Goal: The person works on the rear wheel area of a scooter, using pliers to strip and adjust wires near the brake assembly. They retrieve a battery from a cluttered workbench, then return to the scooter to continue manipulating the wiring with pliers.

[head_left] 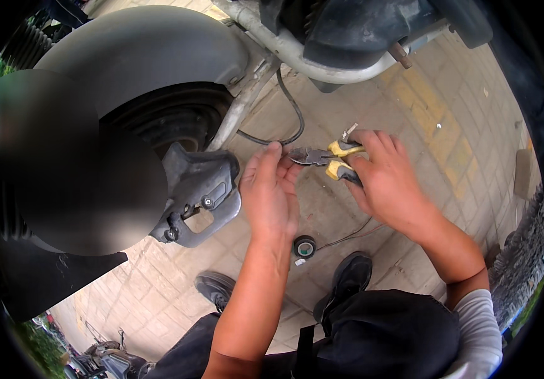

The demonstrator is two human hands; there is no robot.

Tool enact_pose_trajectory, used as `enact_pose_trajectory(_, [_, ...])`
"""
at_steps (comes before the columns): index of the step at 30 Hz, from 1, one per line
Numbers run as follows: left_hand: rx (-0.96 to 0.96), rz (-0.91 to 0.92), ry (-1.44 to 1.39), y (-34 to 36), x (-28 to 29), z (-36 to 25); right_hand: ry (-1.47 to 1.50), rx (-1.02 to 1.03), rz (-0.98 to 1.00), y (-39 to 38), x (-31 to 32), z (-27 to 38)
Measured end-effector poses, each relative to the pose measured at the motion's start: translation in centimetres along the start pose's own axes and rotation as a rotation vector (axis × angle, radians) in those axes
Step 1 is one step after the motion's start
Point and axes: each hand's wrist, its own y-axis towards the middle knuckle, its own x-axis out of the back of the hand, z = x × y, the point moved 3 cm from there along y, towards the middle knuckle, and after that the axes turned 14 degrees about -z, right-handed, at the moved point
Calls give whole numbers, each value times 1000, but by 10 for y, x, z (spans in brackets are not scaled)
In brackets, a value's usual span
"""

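My right hand (385, 177) is wrapped round the yellow-and-black handles of a pair of diagonal cutting pliers (313, 156). The handles stand somewhat apart, and the jaws point left to the fingertips of my left hand (267, 196). That hand is upright with its fingers bent together; whatever they pinch is hidden. Just behind its top fingertip runs a black cable (298, 114), which loops down from the vehicle's frame tube. Whether the fingers grip this cable I cannot tell. A small pale piece (349, 131) shows beside the upper plier handle.
A motorbike-like vehicle has a grey fender (152, 47), pale frame tube (284, 47) and dark bracket (206, 196) on the left and above. A black tape roll (304, 246) and thin wires (348, 235) lie on the paving between my shoes (354, 275). Grey shaggy material (524, 265) is at right.
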Motion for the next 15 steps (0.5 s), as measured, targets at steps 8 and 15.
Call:
enact_pose_trajectory(8, [-117,-59,108,-3,-9,-3,103,-130,-19,-17,-6,-5])
enact_pose_trajectory(15, [-200,-39,122,1,-4,2,159,-148,-62,-23,-13,-9])
